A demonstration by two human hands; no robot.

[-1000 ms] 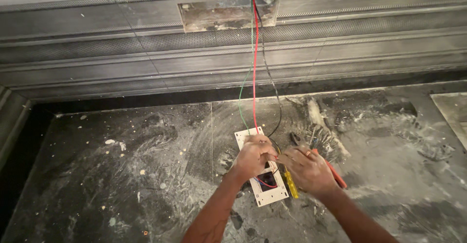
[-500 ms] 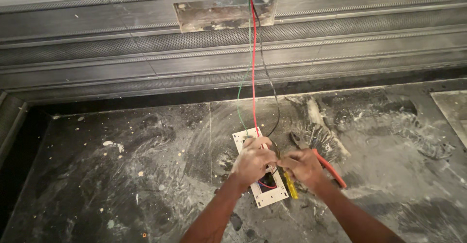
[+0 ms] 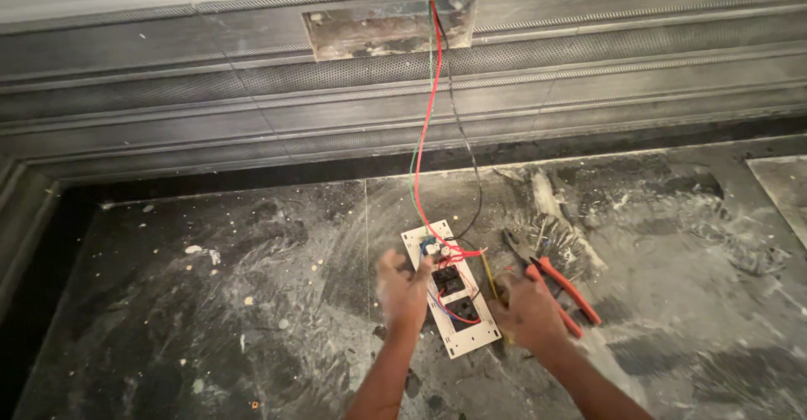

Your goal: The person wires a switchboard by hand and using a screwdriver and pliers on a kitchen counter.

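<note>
White switch plate lies back side up on the dusty dark stone floor, near centre of our view, long side running near to far with a slight tilt. We see two dark module backs on it and short red jumper wires looping between them. Our left hand is at the plate's left edge, fingers loosely curled and blurred, thumb side against the rim; it touches the plate but we cannot tell if it really grips it. Our right hand sits just right of the plate, fingers bent down over the floor, back of the hand up. A yellow-handled screwdriver lies at this hand, between it and the plate; whether the fingers are closed on it we cannot tell.

Just right of that hand, red-handled pliers lie on the floor, dark jaws pointing far-left, handles running near-right, partly under the hand's edge. A red wire, a green wire and a black wire run from the far end of the plate up to a rectangular cut-out in the grey moulded wall panel. White plaster dust and debris smear the floor right of the plate. A lighter floor slab shows at the far right edge.
</note>
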